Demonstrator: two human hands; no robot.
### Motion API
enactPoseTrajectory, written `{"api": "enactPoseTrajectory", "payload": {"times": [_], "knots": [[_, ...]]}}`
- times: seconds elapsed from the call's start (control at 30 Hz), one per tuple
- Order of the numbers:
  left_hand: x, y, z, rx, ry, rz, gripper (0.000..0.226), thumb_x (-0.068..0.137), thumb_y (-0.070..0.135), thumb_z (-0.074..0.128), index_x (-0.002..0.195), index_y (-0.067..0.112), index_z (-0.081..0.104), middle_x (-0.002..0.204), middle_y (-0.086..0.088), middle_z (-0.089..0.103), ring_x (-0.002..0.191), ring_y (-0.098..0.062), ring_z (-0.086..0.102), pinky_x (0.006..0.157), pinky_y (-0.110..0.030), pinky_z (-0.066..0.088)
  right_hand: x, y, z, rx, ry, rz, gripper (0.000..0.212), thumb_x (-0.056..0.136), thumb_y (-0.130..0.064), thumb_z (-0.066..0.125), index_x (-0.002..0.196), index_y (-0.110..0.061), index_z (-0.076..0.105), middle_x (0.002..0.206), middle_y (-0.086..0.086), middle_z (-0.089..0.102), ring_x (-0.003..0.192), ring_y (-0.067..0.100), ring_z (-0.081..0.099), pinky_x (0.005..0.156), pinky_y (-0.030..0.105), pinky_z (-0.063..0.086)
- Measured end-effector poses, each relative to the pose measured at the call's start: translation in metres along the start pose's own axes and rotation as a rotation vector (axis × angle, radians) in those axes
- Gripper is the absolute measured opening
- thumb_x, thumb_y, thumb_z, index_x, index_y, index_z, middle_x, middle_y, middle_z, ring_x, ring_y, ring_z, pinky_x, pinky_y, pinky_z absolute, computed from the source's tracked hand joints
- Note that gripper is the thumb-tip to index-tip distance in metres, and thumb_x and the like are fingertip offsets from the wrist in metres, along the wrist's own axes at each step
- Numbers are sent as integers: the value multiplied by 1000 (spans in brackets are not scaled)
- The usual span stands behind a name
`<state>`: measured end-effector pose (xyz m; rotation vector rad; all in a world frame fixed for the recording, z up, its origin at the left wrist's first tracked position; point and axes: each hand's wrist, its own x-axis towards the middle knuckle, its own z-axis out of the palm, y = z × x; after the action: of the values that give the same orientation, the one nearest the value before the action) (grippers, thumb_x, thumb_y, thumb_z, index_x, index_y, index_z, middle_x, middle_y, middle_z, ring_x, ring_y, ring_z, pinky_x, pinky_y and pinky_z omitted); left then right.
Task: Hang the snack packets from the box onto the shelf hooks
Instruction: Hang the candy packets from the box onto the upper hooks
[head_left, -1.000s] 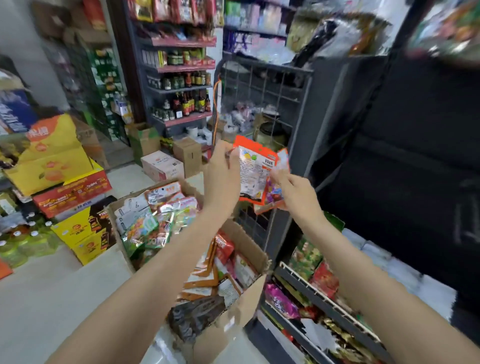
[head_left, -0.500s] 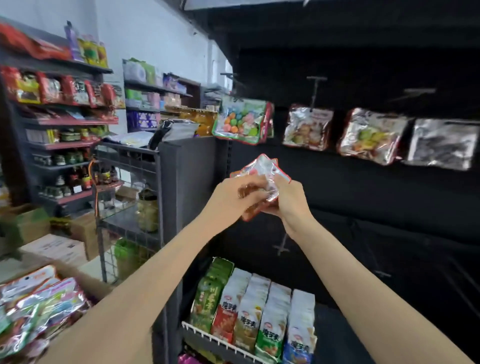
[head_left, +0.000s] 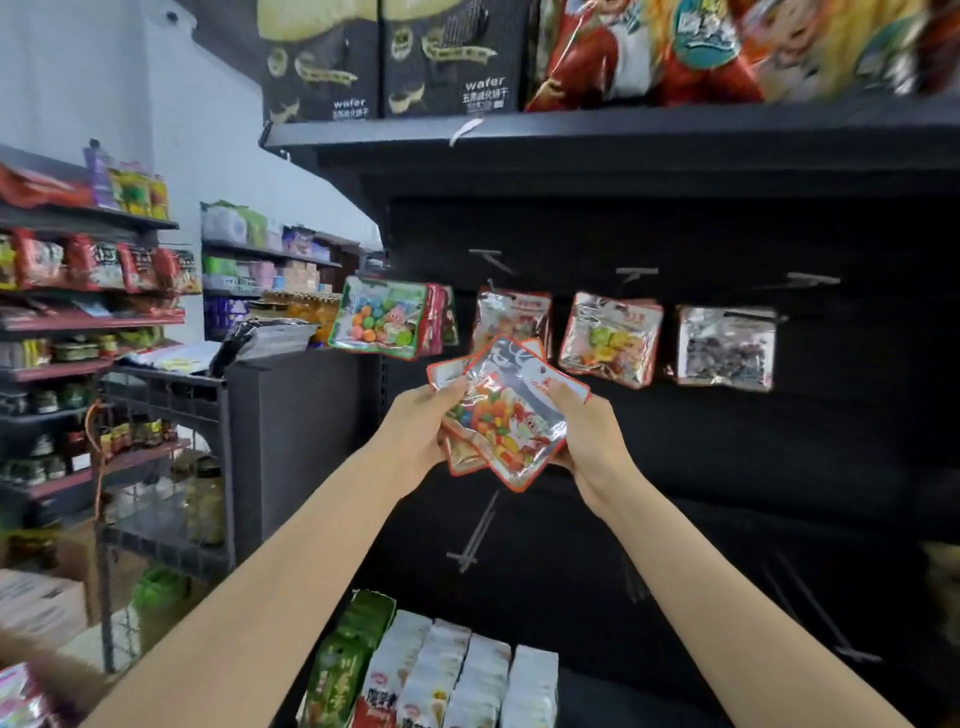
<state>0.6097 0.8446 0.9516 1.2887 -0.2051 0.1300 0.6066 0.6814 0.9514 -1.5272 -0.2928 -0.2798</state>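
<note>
A black shelf (head_left: 623, 140) fills the frame, its dark back panel (head_left: 779, 467) carrying a row of 4 hooks already loaded with packets: a candy bunch (head_left: 382, 325) at the left, then 3 clear-fronted bunches, the second (head_left: 511, 317) hanging just above the hands. A bare hook (head_left: 475, 540) juts out lower down, below the hands. In front of the panel, the left hand (head_left: 415, 441) and the right hand (head_left: 587, 441) hold a fanned stack of packets (head_left: 501, 415) between them, fingers curled round its 2 side edges, thumbs pressed on the front. The box is not clearly in view.

The step in hand looks like sorting 1 packet from the stack for hanging. Done well, 1 hand keeps the rest clamped while the other pinches the top packet near its header, finds the punched hole, which is too small to make out here, and lines it up square with a hook tip before sliding it back.
</note>
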Motion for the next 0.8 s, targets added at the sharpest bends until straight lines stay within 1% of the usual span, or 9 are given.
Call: {"api": "enactPoseTrajectory", "payload": {"times": [0.1, 0.17, 0.27, 0.37, 0.47, 0.53, 0.63, 0.73, 0.8], "knots": [[4, 0, 10, 75, 19, 65, 15, 96, 18, 52, 100, 11, 64, 93, -9, 70, 80, -22, 68, 70, -39, 56, -1, -2, -13, 7, -9, -7, 26, 100, -27, 45, 109, -14, 65, 99, 6, 73, 91, 21, 70, 84, 38, 55], [6, -1, 16, 106, 37, 93, 17, 95, 18, 52, 104, 10, 64, 99, -12, 70, 87, -25, 69, 76, -44, 56, -1, -3, -20, 0, -25, -36, 24, 98, -27, 48, 108, -14, 66, 101, 5, 73, 94, 21, 69, 88, 39, 54], [8, -1, 24, 121, 3, 113, 21, 93, 22, 57, 108, 8, 62, 103, -13, 70, 92, -27, 69, 81, -45, 56, 0, -3, -26, -3, 47, -88, 11, 93, -21, 59, 92, -17, 70, 93, 3, 74, 91, 20, 70, 84, 36, 55], [11, -1, 30, 225, -40, 122, 26, 87, 23, 64, 106, 5, 62, 99, -13, 71, 87, -24, 70, 72, -35, 59, 1, -5, -27, -24, 167, -142, 8, 85, -13, 68, 80, -18, 70, 78, -4, 74, 77, 11, 71, 69, 25, 56], [16, 1, 34, 397, -38, 165, 20, 90, 23, 61, 96, 5, 66, 91, -9, 72, 74, -16, 71, 62, -26, 57, 3, -6, -29, -10, 239, -159, 8, 82, -15, 73, 76, -19, 70, 76, -5, 74, 74, 10, 71, 68, 25, 56], [18, 4, 34, 530, -33, 203, 22, 92, 27, 58, 88, 8, 68, 83, -4, 73, 69, -12, 70, 65, -27, 57, 5, -7, -33, -8, 307, -190, 6, 82, -19, 73, 76, -21, 71, 76, -7, 73, 75, 8, 70, 66, 21, 54], [22, 9, 31, 663, 64, 357, 25, 92, 29, 56, 83, 9, 67, 81, -2, 72, 72, -13, 70, 72, -30, 56, 9, -11, -46, -66, 406, -304, 6, 83, -19, 71, 78, -22, 70, 76, -10, 71, 75, 2, 67, 64, 14, 49], [26, 14, 31, 579, 205, 477, 18, 94, 27, 53, 78, 23, 60, 78, 7, 67, 71, -6, 65, 68, -22, 52, 14, -17, -59, -196, 471, -432, 13, 83, -15, 71, 78, -26, 66, 79, -14, 67, 77, -3, 60, 71, 14, 47], [31, 15, 34, 523, 257, 520, 17, 94, 25, 52, 78, 25, 58, 80, 6, 65, 77, -9, 65, 73, -26, 52, 18, -20, -64, -254, 501, -488, 17, 87, -15, 67, 83, -31, 65, 86, -16, 64, 81, 0, 60, 71, 12, 48]]}}
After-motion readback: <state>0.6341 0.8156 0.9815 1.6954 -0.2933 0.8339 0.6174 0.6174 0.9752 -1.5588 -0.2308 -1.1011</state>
